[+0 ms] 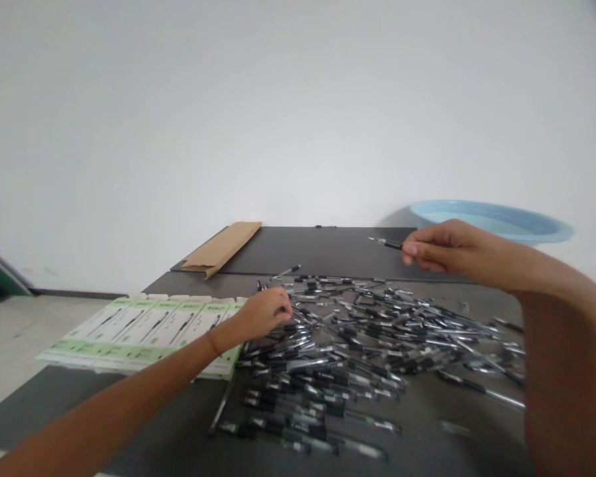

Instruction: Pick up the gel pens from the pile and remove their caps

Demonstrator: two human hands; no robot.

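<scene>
Seen from the head view, the person's two hands are well apart over the desk [179,437]. The right hand [437,246], at the right of the frame above the middle of its height, is pinched on a pen [391,244], whose tip points left. The pen is held up in the air, clear of the pens [347,338] heaped across the centre and lower right.

The left hand [268,311], near the centre, is curled at the left edge of that heap; I can't tell whether its fingers close on anything (a thin band [212,344] circles that wrist). Just beside it, at the left, green-and-white packs [144,324] lie in a row, each printed with a pen picture; the forearm crosses in front of some.

Beyond them, a brown paper bag [223,246] lies flat on a dark panel [318,252], left of centre. A blue basin [506,211] shows at the right, behind the right hand, against the white wall [298,106]. Many nearer pens look blurred.
</scene>
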